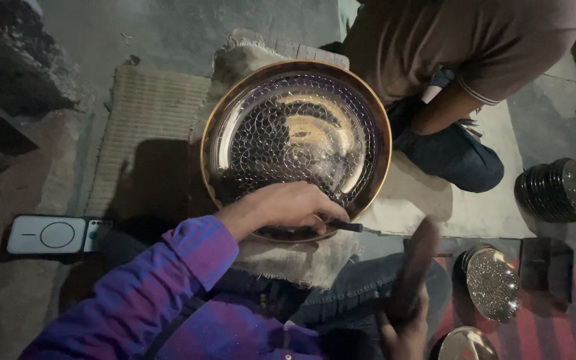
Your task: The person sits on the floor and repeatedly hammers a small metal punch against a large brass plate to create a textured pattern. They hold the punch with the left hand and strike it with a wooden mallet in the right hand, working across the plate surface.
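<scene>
Blurred below the tray (296, 143), right hand (405, 327) grips a hammer (416, 267), fingers wrapped, while left hand (288, 207) pinches a chisel (348, 227) steady against the tray's near rim, tray resting on burlap (301, 257).

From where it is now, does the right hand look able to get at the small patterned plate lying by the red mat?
Probably yes. The right hand, blurred and gripping a dark mallet-like tool, sits just beside the small patterned plate with nothing between them, though its grip is occupied.
</scene>
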`<state>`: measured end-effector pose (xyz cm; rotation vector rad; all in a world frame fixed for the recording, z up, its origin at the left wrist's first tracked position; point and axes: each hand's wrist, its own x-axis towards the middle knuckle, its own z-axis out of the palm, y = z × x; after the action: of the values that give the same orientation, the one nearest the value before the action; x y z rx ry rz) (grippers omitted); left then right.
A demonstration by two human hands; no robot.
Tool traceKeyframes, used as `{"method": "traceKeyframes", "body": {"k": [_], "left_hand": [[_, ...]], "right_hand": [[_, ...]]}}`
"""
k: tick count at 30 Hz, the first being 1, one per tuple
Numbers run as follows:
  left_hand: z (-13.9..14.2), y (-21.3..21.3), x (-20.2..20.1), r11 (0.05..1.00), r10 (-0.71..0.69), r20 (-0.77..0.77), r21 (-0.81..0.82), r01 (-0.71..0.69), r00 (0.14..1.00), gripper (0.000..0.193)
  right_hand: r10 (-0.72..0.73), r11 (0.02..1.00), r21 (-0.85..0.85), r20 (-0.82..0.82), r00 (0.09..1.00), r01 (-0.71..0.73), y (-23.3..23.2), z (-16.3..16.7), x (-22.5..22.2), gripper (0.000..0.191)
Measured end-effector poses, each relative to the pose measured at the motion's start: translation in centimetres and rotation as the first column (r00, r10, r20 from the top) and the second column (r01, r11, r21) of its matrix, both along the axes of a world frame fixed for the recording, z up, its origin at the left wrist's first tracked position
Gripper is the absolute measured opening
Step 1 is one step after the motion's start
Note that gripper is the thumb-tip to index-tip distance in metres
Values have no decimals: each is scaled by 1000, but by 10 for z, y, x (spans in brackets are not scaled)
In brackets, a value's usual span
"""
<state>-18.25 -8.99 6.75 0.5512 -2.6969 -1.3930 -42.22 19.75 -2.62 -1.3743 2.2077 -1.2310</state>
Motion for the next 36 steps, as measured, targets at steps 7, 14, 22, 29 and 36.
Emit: {"method": "traceKeyframes", "body": {"k": [7, 14, 22, 29, 36], "left_hand": [[0, -1, 1, 1000, -3, 18, 21, 2, 1000, 47], [-5, -2, 4, 999, -19, -3, -29, 19, 1000, 49], [-3, -2, 7, 996, -45, 54, -73, 48, 998, 49], [-2, -2, 10, 998, -30, 56, -47, 32, 998, 48], [-2, -4, 12, 998, -41, 44, -40, 42, 998, 47]], "right_hand": [[27, 987, 158, -1, 1000, -26, 8, -25, -14, 101], [109, 989, 85, 132, 985, -121, 17, -57, -22, 104], [96, 990, 85, 161, 982, -111, 14, -44, -2, 99], [-75, 976, 219, 393, 916, -15, 10, -41, 5, 96], [-202, 973, 224, 711, 674, 54, 18, -63, 2, 92]]}}
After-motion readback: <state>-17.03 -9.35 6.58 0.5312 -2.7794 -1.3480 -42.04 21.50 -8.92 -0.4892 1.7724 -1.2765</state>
